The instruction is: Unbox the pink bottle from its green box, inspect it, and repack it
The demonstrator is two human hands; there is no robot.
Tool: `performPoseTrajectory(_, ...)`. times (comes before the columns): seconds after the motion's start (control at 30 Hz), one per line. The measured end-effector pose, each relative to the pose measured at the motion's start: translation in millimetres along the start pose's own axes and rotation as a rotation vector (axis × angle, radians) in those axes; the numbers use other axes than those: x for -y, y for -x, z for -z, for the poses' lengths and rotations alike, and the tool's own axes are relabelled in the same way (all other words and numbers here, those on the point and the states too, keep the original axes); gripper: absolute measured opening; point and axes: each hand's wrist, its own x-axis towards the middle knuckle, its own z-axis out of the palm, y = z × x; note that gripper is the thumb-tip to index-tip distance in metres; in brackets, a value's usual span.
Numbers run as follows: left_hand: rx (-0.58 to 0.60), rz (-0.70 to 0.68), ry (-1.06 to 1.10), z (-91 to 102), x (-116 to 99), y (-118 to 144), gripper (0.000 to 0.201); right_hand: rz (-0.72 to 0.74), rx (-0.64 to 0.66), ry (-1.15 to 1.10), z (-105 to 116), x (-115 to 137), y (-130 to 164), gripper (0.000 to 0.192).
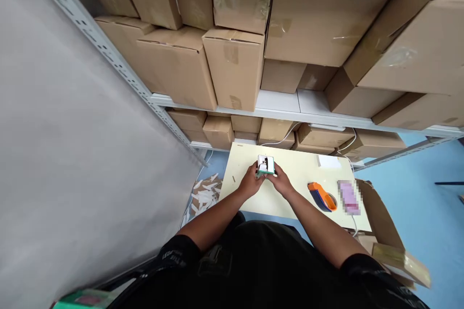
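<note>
A level hold and light pressure suit the small white-and-green rectangular box [268, 166] right of and below centre, pinched at opposite sides by the left hand [250, 182] and right hand [282, 182], apparently spread only to its width, over the pale-yellow rectangular table [293, 169], brown cardboard cartons [234, 70] beyond, across the upper frame.

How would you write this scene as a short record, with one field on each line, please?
Left hand: holding the left side of a small white-and-green box
Right hand: holding the right side of the same box
Box position: above a cream table
Right part of table: orange-and-blue tape dispenser, flat white object, pixelated pink item
Beyond table: metal shelving with cardboard boxes
Left of table: white scraps
</note>
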Motion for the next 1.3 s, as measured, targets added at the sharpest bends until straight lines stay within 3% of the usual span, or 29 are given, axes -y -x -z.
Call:
performPoseTrajectory(0.17,0.128,0.046,0.116,-1.3,22,-34,0.061,-0.102,0.001,-0.033,-7,-19,-35,0.077)
performPoseTrajectory(0.33,0.135,0.145,0.131,-11.0,30,-45,0.078,-0.073,0.060,-0.031,4,-37,-53,0.073)
performPoseTrajectory(0.43,0.084,0.154,0.150,-9.4,19,-47,0.071,-0.061,0.061,-0.002,13,-38,-50,0.073)
performPoseTrajectory(0.6,-0.110,0.183,-0.072,-1.4,-17,-66,0.057,-0.090,-0.103,0.160,17,-23,-47,0.082)
performPoseTrajectory(0.7,-0.104,0.198,-0.212,3.4,-35,-82,0.049,-0.075,-0.121,0.270,14,-9,-55,0.081)
performPoseTrajectory(0.87,-0.080,0.077,-0.308,15.6,-40,-91,0.038,-0.061,-0.123,0.391,16,7,-65,0.076)
performPoseTrajectory(1.07,0.016,-0.163,-0.396,24.5,-29,-81,0.034,-0.186,-0.110,0.059,25,-3,-60,0.054)
performPoseTrajectory(1.3,0.095,-0.123,-0.300,33.9,-18,-86,0.017,-0.191,-0.150,0.052,27,-12,-59,0.053)
